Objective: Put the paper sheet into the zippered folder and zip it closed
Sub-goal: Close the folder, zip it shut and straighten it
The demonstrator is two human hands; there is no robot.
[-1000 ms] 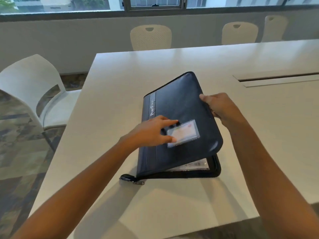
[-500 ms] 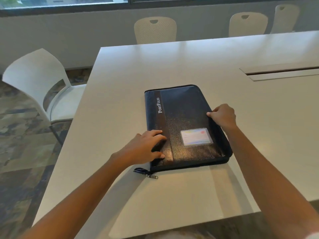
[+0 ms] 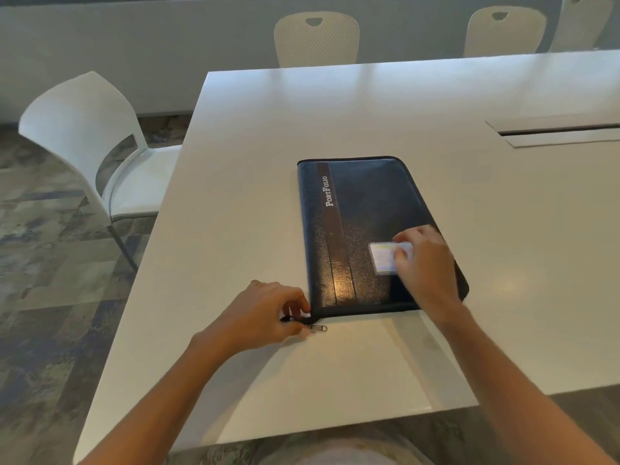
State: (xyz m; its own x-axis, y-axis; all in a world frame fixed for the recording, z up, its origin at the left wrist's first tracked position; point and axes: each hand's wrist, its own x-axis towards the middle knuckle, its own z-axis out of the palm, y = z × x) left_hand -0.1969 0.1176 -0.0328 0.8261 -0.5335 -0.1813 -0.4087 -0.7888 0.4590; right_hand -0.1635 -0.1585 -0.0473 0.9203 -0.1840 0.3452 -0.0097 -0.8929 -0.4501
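While your left hand (image 3: 268, 313) pinches the zipper pull (image 3: 317, 327) at the near-left corner of the folder (image 3: 365, 229), your right hand (image 3: 424, 263) presses flat, fingers spread, on its cover. The folder lies shut on the white table (image 3: 268, 162); the paper sheet isn't visible.

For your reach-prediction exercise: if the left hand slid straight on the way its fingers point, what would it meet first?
The left hand points right along the table; its fingers are at the zip pull, so probably that, then the folder corner. Contact is unclear.
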